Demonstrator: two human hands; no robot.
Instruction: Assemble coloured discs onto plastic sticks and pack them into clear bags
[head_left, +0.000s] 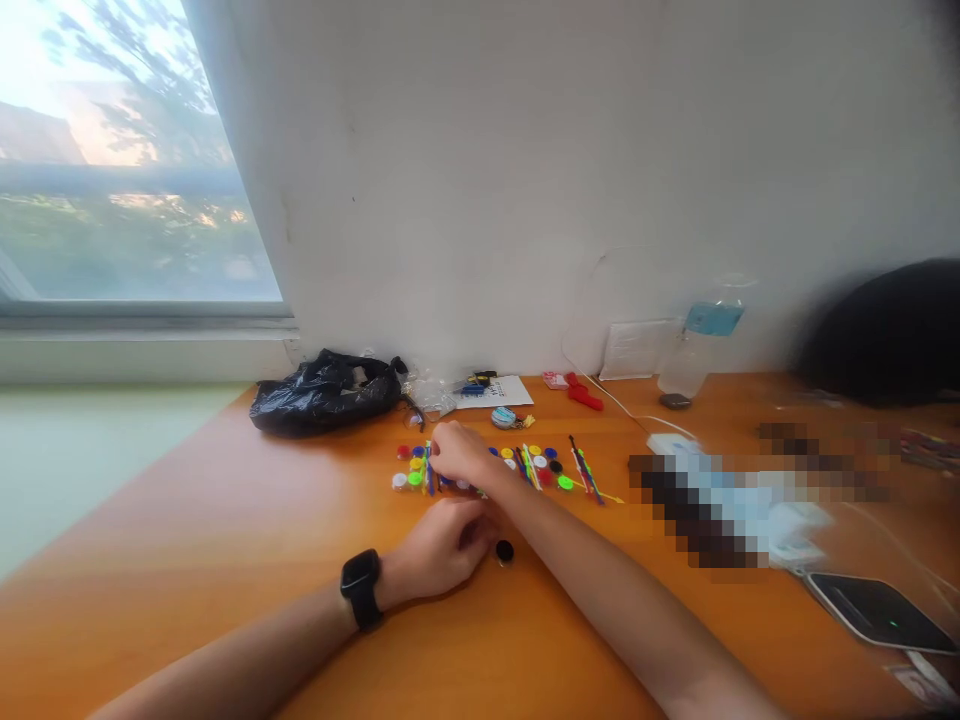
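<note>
My right hand (459,452) reaches across in front of my left and hangs over the row of coloured pieces. Its fingers are pinched together beside several thin coloured sticks (428,468); what they hold, if anything, is hidden. Closer to me, my left hand (439,545) rests with curled fingers, their tips partly hidden, and a black watch (361,588) on its wrist. Just right of it lies a black round disc (505,551). Red, blue, yellow, white and green discs (415,480) sit in clusters between groups of sticks (529,465). My right forearm covers part of the row.
Behind the row are a black plastic bag (326,395), a white paper (499,391), a small round striped case (504,418) and a red item (583,392). A clear bottle (682,365) stands near the wall. At the right are a blurred-out patch, cables and a dark phone-like device (881,610).
</note>
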